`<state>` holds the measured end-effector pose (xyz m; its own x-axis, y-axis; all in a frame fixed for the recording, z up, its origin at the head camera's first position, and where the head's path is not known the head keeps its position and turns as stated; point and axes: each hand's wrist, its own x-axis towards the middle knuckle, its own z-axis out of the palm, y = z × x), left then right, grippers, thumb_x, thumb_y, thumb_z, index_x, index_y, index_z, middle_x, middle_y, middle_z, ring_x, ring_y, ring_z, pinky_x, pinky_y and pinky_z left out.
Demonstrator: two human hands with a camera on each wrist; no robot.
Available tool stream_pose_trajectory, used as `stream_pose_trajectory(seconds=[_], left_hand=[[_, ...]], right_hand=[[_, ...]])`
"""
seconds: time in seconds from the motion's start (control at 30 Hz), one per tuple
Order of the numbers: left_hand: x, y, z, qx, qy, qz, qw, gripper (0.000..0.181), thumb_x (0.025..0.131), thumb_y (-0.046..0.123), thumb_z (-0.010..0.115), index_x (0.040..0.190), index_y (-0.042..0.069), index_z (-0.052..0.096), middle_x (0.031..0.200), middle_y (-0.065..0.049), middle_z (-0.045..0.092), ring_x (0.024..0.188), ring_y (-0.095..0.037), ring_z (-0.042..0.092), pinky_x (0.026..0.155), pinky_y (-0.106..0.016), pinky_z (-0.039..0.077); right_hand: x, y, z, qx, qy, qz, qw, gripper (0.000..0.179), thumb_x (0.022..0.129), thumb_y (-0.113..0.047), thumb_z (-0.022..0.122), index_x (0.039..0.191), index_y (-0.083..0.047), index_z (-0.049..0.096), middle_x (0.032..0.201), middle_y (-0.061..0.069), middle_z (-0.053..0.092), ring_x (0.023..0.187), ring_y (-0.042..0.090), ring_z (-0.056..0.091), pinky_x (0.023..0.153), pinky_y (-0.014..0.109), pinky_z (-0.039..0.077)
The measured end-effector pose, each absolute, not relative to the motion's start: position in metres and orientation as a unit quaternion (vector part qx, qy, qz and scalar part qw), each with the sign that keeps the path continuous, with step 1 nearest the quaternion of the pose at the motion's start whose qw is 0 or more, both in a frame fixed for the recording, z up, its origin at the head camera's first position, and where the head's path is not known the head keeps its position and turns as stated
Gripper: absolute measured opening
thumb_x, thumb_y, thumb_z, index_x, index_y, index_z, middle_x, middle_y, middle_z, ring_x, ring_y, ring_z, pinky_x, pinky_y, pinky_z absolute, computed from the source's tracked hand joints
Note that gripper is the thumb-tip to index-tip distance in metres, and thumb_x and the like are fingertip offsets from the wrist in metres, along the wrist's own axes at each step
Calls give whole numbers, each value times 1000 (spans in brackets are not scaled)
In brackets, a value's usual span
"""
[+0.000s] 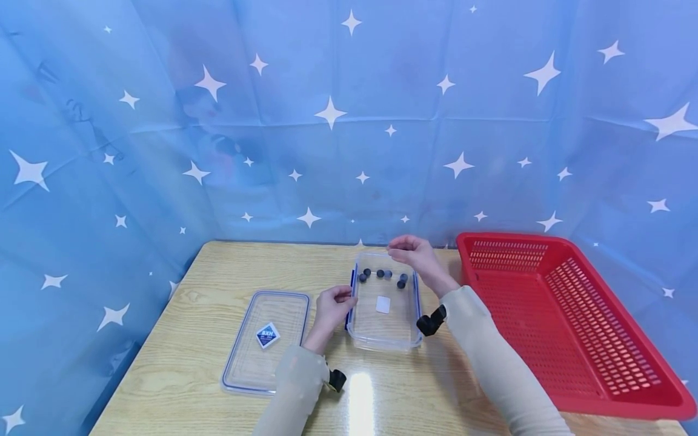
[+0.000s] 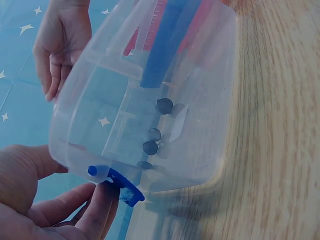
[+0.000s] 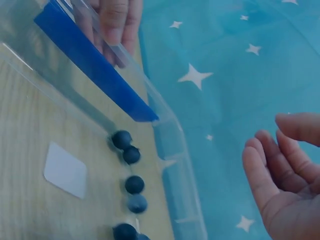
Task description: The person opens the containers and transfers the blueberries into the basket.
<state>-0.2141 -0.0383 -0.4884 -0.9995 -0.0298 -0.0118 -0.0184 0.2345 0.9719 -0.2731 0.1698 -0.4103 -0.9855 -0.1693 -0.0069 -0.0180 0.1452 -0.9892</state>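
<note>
A clear plastic food container (image 1: 376, 327) with blue side clips stands on the table. Several blueberries (image 3: 134, 184) lie on its floor toward the far end, near a white square label (image 1: 383, 304). My left hand (image 1: 332, 310) pinches the container's left wall, thumb at the rim and fingers outside by a blue clip (image 2: 125, 187). Over the far right corner hovers my right hand (image 1: 417, 257). Its fingers (image 3: 262, 175) are loosely bent, apart from the wall, with nothing between them.
Left of the container, a clear lid (image 1: 245, 357) with a blue seal and a label (image 1: 268, 335) lies flat on the wooden table (image 1: 180, 339). A large red basket (image 1: 523, 327) stands at the right. A blue star-patterned curtain (image 1: 382, 200) hangs behind the table.
</note>
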Motion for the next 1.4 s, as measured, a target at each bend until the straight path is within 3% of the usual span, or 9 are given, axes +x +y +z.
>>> stream_pose_trajectory(seconds=[0.27,0.4,0.67,0.93,1.13,1.4], left_hand=[[-217,-39,-490,23,-790,-612,1,26,82,2,68,107,-5,65,92,-13,67,83,-20,62,72,-26,54],[-217,-39,-490,20,-786,-618,0,27,82,2,68,107,-6,65,92,-14,67,83,-20,62,72,-26,54],[-217,-39,-489,8,-782,-623,12,27,81,1,68,106,-8,64,92,-17,67,84,-23,64,72,-27,55],[-217,-39,-489,8,-777,-629,12,27,81,1,67,106,-9,64,93,-17,67,85,-24,64,73,-27,55],[-215,-39,-488,12,-777,-630,9,26,81,0,67,105,-8,65,92,-16,67,84,-23,64,72,-27,55],[-214,-40,-489,9,-779,-627,8,26,81,0,68,105,-8,64,91,-16,68,83,-23,64,71,-26,55]], right_hand=[[-280,148,-426,-25,748,-659,73,31,88,-6,63,115,9,56,101,8,65,89,13,62,90,36,50],[-282,139,-435,-1,742,-665,84,33,88,-5,62,117,10,55,108,15,64,94,17,63,93,39,48],[-290,126,-450,29,764,-632,128,36,88,-5,62,121,9,56,117,22,61,96,24,64,86,33,52],[-291,120,-457,28,778,-611,143,33,90,-2,58,120,13,54,115,26,60,102,34,61,95,45,46],[-292,120,-465,30,787,-594,165,33,91,-2,55,121,12,53,117,27,58,109,38,56,95,45,46],[-297,120,-477,13,808,-567,160,32,90,-3,57,118,12,55,111,23,62,104,34,59,87,40,51]])
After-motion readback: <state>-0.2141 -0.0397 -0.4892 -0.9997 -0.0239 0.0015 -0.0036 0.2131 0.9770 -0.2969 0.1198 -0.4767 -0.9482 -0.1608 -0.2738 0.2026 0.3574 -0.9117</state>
